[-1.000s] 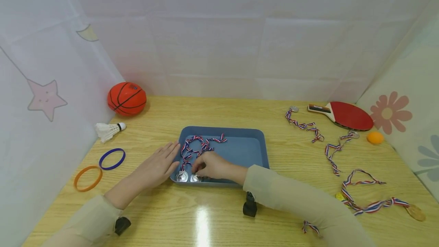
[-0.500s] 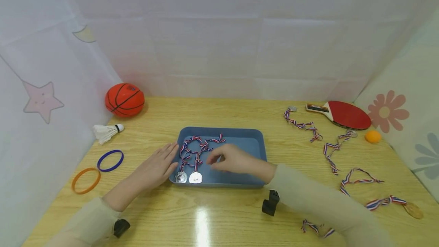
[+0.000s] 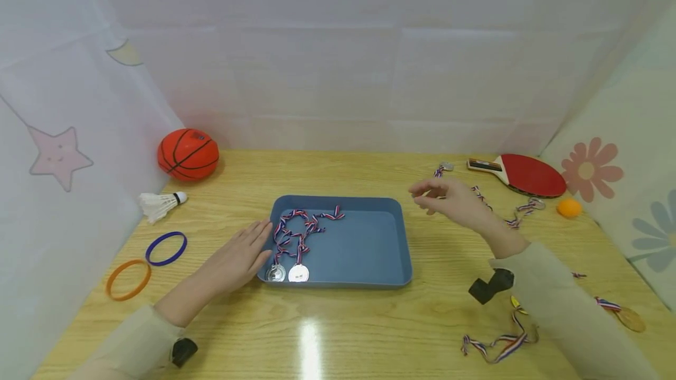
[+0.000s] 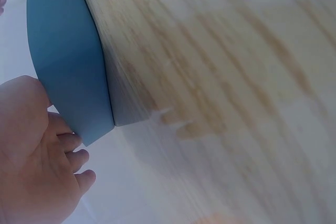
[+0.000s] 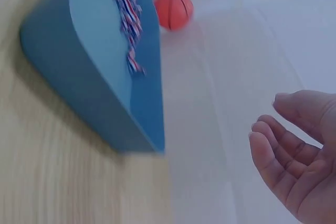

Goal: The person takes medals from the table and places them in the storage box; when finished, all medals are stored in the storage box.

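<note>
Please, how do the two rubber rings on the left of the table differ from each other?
The blue ring is dark blue; the orange ring is orange. The blue ring lies farther from the person, closer to the shuttlecock; the orange ring lies nearer the table's front edge. They share much: both are thin, round, lie flat on the wooden table, side by side, and no hand touches them.

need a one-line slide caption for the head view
Left hand rests flat against a blue tray holding two silver medals; right hand hovers empty above the ribboned medals beside it.

A staged recording booth: white fabric walls [image 3: 338,75] with star and flower prints enclose a light wooden table [image 3: 338,333].
</note>
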The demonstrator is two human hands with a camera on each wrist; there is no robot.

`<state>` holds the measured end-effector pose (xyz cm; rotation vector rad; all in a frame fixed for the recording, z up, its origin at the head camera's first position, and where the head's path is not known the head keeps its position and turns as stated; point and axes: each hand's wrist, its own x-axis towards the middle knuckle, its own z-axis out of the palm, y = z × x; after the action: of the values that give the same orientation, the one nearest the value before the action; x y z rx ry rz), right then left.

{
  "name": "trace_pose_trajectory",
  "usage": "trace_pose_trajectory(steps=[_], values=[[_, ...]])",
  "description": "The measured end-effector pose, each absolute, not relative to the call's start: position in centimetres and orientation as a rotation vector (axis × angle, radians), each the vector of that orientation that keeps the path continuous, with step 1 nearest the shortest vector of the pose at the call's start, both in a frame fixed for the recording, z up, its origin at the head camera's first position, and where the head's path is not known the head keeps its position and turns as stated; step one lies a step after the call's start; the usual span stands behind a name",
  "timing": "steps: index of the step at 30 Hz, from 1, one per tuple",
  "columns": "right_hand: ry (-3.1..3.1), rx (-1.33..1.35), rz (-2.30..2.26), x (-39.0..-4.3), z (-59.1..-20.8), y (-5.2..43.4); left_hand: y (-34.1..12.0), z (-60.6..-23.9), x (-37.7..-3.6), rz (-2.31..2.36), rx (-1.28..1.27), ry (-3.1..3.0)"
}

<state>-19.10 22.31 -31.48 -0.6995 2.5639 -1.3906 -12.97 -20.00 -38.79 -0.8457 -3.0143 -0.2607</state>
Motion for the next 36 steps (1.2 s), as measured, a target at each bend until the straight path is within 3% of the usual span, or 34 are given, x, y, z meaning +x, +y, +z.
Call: trace_pose_trajectory(steps=[14, 18, 25, 29, 36], values=[[2.909, -0.184, -1.548, -21.4, -33.1, 36.9, -20.2, -38.9, -12.9, -0.263, -0.823, -3.034], [2.928, -0.044, -1.475, -22.3, -35.5, 40.8, -20.3, -38.9, -12.9, -0.261, -0.824, -3.036], [2.996, 0.174, -1.322, -25.2, -42.9, 48.1, -20.2, -39.1, -13.0, -0.257, -0.822, -3.040], [3.062, 0.203, -1.146, -24.7, -43.8, 48.6, -20.2, -39.1, -13.0, -0.260, -0.825, -3.039], [3.077, 0.133, -0.893, -22.7, -41.3, 46.1, -20.1, -38.9, -13.1, -0.273, -0.824, -3.048]])
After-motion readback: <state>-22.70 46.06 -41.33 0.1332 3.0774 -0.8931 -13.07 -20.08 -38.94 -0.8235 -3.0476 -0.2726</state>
